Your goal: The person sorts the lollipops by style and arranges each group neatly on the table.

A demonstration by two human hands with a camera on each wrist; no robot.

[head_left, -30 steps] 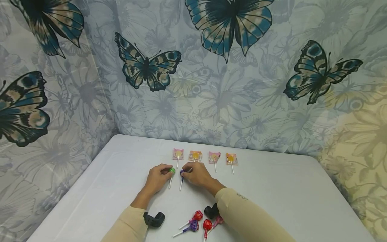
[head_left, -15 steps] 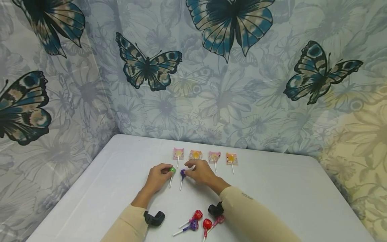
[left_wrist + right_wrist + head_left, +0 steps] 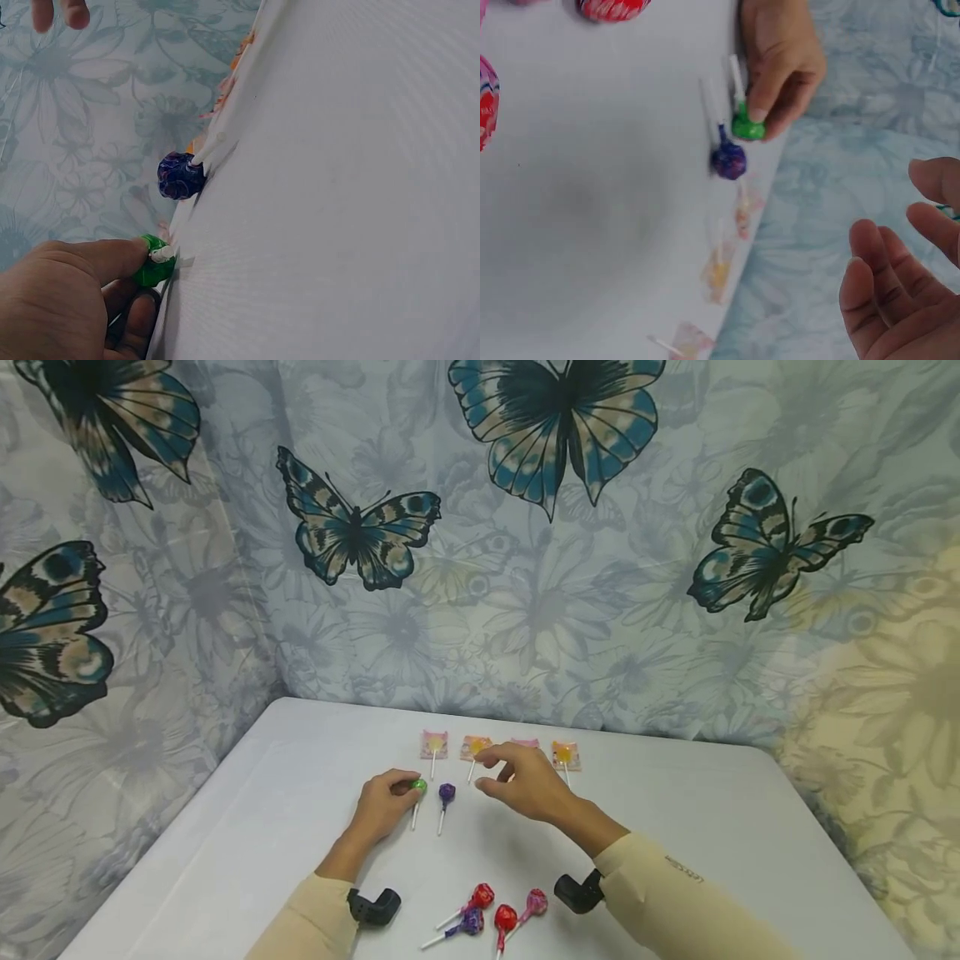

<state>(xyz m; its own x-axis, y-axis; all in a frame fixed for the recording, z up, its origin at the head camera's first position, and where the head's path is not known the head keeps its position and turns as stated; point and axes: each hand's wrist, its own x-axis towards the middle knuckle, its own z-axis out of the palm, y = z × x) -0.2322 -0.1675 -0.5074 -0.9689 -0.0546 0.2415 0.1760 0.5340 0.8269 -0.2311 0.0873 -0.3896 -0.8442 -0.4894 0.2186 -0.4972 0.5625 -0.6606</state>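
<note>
My left hand [image 3: 379, 807] pinches the green-wrapped head of a lollipop [image 3: 419, 786], whose white stick points toward me on the table. Beside it, a little to the right, lies a purple-wrapped lollipop [image 3: 447, 792] with nobody touching it. My right hand [image 3: 528, 782] hovers to the right of the purple one, thumb and fingers spread and nothing between them. In the left wrist view, thumb and fingers hold the green lollipop [image 3: 154, 264] below the purple lollipop [image 3: 180, 176]. The right wrist view shows my right hand [image 3: 900, 292] empty, fingers loosely bent.
Flat-wrapped lollipops [image 3: 434, 745] form a row at the back of the white table [image 3: 675, 827]; my right hand partly covers one. Near me lie a red lollipop [image 3: 483, 895], another purple lollipop [image 3: 472, 921], a second red lollipop [image 3: 506, 917] and a pink lollipop [image 3: 536, 902]. Butterfly-patterned cloth stands behind.
My right hand has let go of the purple lollipop and moved right, its fingers spreading. The left hand stays on the green lollipop. The head view has shifted slightly.
</note>
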